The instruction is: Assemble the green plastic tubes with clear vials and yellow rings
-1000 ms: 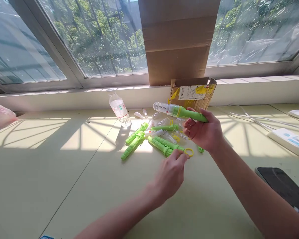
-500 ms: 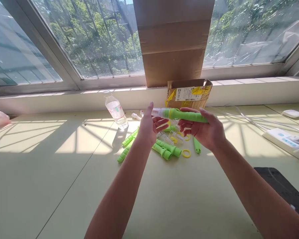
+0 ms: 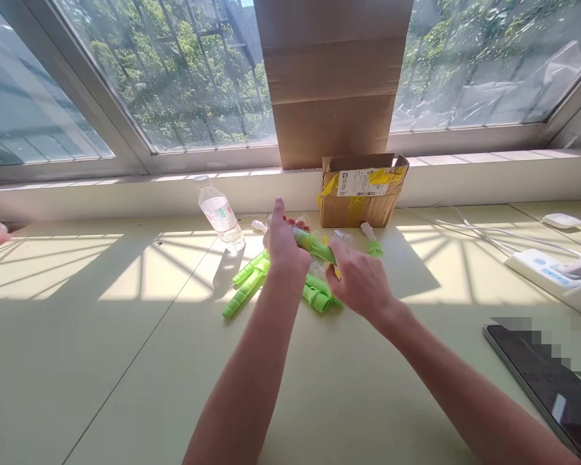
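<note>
A light-green plastic tube [image 3: 315, 245] with a yellow ring and a clear end is held slantwise between my hands. My left hand [image 3: 286, 242] is wrapped round its clear end, thumb pointing up, and hides most of that part. On the green end, my right hand [image 3: 361, 274] is closed with the fingers curled over. Beneath my hands lie more green tubes [image 3: 316, 297], with others [image 3: 246, 287] to the left of my left wrist. Clear plastic pieces [image 3: 318, 268] lie among them, partly covered.
An upright water bottle [image 3: 223, 216] stands at the left. Behind the tubes is a cardboard box [image 3: 358, 203], with a white-tipped green piece [image 3: 374, 242] in front of it. To the right are a power strip [image 3: 547, 271] with cables and a phone [image 3: 537, 374].
My right hand has moved left and down and turned over to a closed grip on the green end. The tube now slants down to the right, and my left fingers have closed round its clear end.
</note>
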The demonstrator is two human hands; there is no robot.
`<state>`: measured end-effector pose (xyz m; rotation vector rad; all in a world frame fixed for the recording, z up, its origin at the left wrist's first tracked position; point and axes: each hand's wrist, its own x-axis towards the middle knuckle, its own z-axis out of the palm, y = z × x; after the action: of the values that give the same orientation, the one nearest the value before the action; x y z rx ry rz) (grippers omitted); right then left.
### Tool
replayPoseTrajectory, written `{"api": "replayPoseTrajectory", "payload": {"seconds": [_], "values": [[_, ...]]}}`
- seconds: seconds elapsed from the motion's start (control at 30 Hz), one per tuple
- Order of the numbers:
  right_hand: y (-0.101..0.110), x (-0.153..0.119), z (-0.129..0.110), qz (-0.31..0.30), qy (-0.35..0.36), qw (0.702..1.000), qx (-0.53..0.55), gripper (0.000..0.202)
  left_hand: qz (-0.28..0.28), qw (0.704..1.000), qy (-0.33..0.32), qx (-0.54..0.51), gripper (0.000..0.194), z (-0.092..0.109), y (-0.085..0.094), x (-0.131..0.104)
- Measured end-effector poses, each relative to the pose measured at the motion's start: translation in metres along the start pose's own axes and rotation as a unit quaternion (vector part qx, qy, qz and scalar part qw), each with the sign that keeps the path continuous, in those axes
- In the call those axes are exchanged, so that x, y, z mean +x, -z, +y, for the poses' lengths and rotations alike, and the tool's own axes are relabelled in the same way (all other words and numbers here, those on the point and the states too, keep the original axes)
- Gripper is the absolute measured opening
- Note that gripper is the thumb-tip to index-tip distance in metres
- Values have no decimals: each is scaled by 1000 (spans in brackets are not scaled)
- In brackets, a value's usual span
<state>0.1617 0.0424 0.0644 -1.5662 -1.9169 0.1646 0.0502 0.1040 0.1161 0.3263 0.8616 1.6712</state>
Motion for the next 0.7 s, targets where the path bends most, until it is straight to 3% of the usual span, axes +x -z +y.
{"api": "replayPoseTrajectory", "payload": {"seconds": [0.1, 0.17, 0.23, 0.3, 0.4, 0.43, 0.47, 0.5, 0.53, 0.6, 0.63, 0.67, 0.7], "values": [[-18, -5, -6, 24, -58, 998, 2, 19, -82, 995, 14, 52, 37, -2, -2, -3], [-20, -5, -9, 7, -63, 995, 75, 25, -170, 982, 44, 65, 37, 3, 1, -2], [-16, -5, -12, -50, -59, 977, 200, 33, -256, 961, 89, 56, 36, 9, 6, 1], [-10, -5, -13, -179, -73, 915, 355, 38, -317, 940, 120, 32, 36, 16, 13, 2], [-1, -4, -11, -415, -107, 743, 514, 42, -338, 935, 112, 1, 37, 22, 19, 0], [1, -4, -10, -452, -110, 707, 533, 43, -332, 937, 108, 4, 38, 22, 19, -1], [2, -3, -8, -457, -111, 700, 537, 43, -328, 938, 106, 14, 37, 22, 17, -3], [3, -1, -7, -441, -110, 720, 524, 42, -327, 939, 104, 30, 36, 20, 15, -4], [3, 0, -5, -398, -107, 766, 493, 41, -319, 942, 94, 46, 34, 17, 12, -6], [0, 1, -2, -242, -96, 897, 357, 34, -266, 960, 44, 76, 29, 10, 5, -8], [-3, 2, 0, -129, -91, 956, 247, 30, -222, 971, 14, 89, 29, 6, 2, -9], [-5, 1, 1, -39, -87, 986, 134, 24, -186, 978, -3, 93, 29, 2, -1, -11], [-8, 1, 2, 26, -85, 995, 44, 18, -156, 984, -13, 90, 31, 0, -3, -13]]}}
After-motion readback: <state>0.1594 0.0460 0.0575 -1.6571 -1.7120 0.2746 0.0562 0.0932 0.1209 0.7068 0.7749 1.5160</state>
